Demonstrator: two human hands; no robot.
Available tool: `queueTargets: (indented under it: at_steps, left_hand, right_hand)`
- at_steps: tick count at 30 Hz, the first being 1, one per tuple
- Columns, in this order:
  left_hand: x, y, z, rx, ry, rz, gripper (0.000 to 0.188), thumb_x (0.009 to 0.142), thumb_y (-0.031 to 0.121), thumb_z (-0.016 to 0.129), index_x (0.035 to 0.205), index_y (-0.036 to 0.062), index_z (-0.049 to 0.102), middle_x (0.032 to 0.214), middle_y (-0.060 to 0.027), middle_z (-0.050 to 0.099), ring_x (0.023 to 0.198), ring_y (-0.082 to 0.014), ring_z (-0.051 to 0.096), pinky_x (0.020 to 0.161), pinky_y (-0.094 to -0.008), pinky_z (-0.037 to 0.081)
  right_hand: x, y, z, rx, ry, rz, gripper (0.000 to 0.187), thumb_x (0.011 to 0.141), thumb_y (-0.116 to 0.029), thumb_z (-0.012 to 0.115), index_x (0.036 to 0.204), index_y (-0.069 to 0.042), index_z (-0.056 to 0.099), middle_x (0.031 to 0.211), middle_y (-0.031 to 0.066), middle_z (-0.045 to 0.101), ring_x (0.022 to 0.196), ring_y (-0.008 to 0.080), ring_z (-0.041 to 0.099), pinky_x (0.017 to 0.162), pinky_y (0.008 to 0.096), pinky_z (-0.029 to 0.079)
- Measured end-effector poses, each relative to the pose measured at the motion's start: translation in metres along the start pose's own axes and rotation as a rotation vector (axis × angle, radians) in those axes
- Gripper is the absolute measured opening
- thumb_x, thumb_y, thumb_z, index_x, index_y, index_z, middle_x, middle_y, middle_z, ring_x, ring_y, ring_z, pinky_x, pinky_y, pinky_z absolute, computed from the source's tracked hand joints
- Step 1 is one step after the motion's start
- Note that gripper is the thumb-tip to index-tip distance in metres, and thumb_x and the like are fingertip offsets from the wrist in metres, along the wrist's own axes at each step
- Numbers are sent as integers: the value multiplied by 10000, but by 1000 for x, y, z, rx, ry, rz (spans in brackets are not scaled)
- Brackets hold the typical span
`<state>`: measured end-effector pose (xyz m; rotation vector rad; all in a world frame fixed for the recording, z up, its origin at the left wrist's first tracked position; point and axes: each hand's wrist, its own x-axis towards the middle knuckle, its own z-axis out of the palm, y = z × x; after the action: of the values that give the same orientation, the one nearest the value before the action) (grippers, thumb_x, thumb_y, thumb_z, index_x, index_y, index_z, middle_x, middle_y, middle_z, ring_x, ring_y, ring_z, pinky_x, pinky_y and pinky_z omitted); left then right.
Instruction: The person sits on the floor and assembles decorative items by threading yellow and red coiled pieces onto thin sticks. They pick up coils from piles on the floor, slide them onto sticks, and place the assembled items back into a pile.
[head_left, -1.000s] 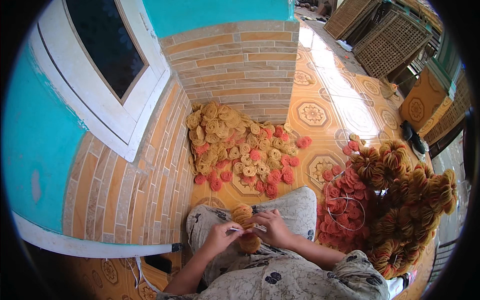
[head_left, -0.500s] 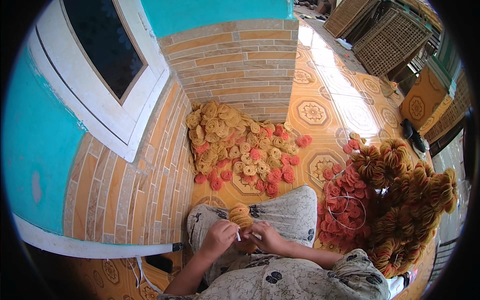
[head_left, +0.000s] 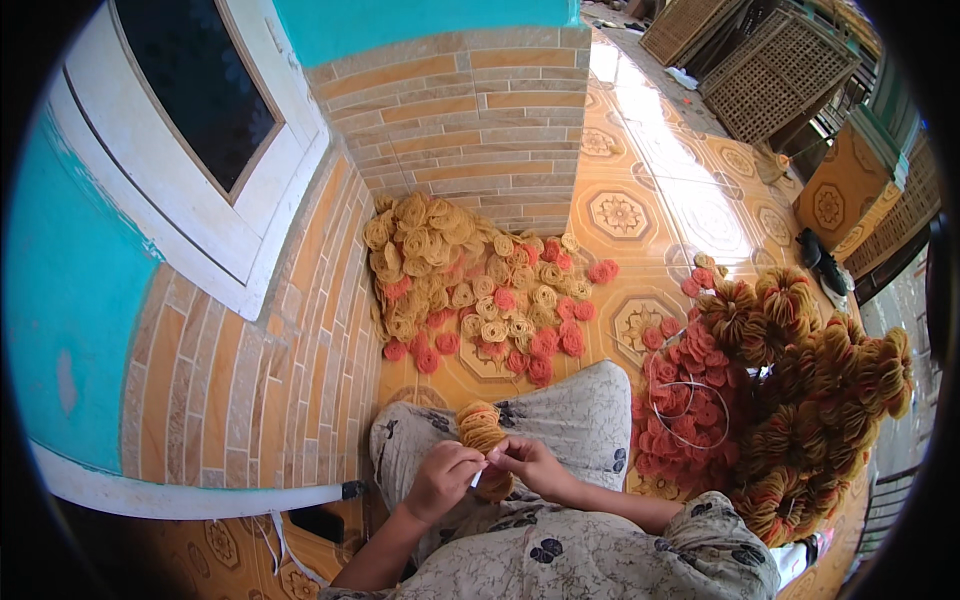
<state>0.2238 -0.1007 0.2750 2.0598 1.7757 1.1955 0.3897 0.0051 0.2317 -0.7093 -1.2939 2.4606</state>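
Over the lap (head_left: 572,412), the curled left hand (head_left: 441,482) pinches a white strip (head_left: 474,481) beside the right hand (head_left: 533,468), whose fingertips meet.

The bundle (head_left: 480,425) partly blocks the lap (head_left: 570,420); tiles (head_left: 625,318) between yellow rosettes (head_left: 415,240) and red discs (head_left: 700,350) seem passable.

A person's bare left hand (head_left: 441,481) pinches a narrow white strip (head_left: 474,481) beside the bare right hand (head_left: 534,468), over a ridged tan fibre bundle (head_left: 480,427) on pale patterned cloth (head_left: 578,415). Ahead, tan and coral coiled rosettes (head_left: 425,243) heap on glossy orange floor tiles (head_left: 617,215); bushy brown-and-red clusters (head_left: 800,425) lie at right.
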Motion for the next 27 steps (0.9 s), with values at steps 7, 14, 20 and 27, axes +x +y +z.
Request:
queueTargets:
  at_steps: [7,14,20,27]
  left_hand:
    - [-49,-14,11,-172,224,-412,205,721,-48,750,778,36,571,818,-94,625,753,-242,611,699,-324,490]
    - [-95,-46,37,-596,348,-791,129,856,71,687,868,37,563,893,-65,620,832,-191,619,772,-310,498]
    - [-52,-49,53,-1512,384,-1253,442,986,475,415,1161,89,541,1031,-86,631,960,-225,606,929,-372,445]
    - [-32,-65,57,-1790,215,-885,542,951,557,369,1111,84,579,926,-138,652,870,-302,631,885,-467,486]
  right_hand:
    - [-5,23,-35,55,308,-3,101,921,-107,622,864,-24,621,819,-10,630,764,62,547,738,219,434]
    - [-4,48,-56,66,268,81,65,918,-91,610,885,-35,609,920,9,632,859,88,559,825,245,430]
    - [0,21,-33,-431,-190,-255,168,977,-189,534,1024,-32,569,1341,146,471,1279,230,430,1076,382,319]
    - [14,-16,-55,206,150,19,648,951,-435,530,1436,-76,295,1412,129,413,1302,261,417,1077,406,327]
